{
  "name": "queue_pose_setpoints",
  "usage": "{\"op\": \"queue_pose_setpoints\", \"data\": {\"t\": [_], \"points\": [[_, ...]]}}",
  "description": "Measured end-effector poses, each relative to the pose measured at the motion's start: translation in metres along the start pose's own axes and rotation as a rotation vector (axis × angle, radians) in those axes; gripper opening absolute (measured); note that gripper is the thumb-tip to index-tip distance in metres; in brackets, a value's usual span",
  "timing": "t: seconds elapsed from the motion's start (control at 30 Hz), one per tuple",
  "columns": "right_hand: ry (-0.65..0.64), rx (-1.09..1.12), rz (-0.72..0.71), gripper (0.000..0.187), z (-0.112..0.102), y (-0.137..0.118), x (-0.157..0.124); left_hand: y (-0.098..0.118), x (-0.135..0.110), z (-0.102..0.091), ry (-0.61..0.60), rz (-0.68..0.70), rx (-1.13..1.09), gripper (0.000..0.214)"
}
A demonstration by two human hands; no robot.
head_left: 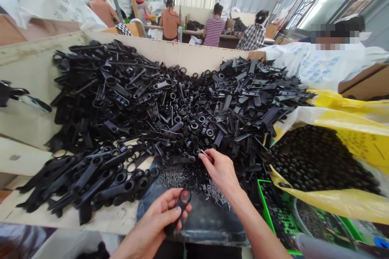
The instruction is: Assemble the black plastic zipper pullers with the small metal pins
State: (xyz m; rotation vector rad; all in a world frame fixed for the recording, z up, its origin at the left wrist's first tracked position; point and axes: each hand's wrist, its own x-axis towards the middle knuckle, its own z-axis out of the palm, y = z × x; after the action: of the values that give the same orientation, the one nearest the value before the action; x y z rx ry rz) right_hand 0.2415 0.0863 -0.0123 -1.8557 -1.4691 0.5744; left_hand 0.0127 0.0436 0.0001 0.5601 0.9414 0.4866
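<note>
Black ring-ended part (181,206), one, in the head view: held near the desk's front edge, above a dark mat (209,224), by the left hand (164,215), its fingers curled closed around the part's body, ring uppermost. Slim shiny piece (206,154), one, pinched between the closed fingertips of the right hand (221,170), at the near edge of a large heap of black parts (152,85). Also on the desk (117,215): silver pins (215,193) between the hands; to the right, green tray (263,204) and yellow bag (364,129) with black balls (319,156).
</note>
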Motion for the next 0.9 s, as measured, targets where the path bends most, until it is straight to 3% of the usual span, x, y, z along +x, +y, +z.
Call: {"op": "queue_pose_setpoints", "data": {"t": [0.13,0.23,0.3,0.43,0.57,0.73,0.9], "points": [[0.017,-0.024,0.017,0.015,0.008,0.002,0.006,-0.003,-0.001,0.004,0.018,0.007,-0.075,0.042],[0.003,0.027,0.039,0.014,0.001,0.004,0.002,-0.006,-0.002,0.003,0.052,-0.005,-0.111,0.050],[-0.016,0.084,0.064,0.023,-0.008,0.006,-0.006,-0.008,-0.003,0.002,0.070,-0.009,-0.122,0.054],[-0.106,0.297,0.117,0.039,-0.015,0.003,-0.037,-0.010,-0.004,0.007,0.093,0.024,-0.109,0.056],[-0.277,0.551,0.139,0.026,-0.003,-0.015,-0.078,-0.012,-0.010,0.020,0.086,0.064,-0.105,0.057],[-0.219,0.467,-0.051,0.024,0.010,-0.028,-0.100,-0.025,-0.015,0.026,0.129,0.123,-0.066,0.066],[-0.213,0.589,0.018,0.023,0.012,-0.018,-0.097,-0.031,-0.017,0.021,0.127,0.161,-0.027,0.067]]}}
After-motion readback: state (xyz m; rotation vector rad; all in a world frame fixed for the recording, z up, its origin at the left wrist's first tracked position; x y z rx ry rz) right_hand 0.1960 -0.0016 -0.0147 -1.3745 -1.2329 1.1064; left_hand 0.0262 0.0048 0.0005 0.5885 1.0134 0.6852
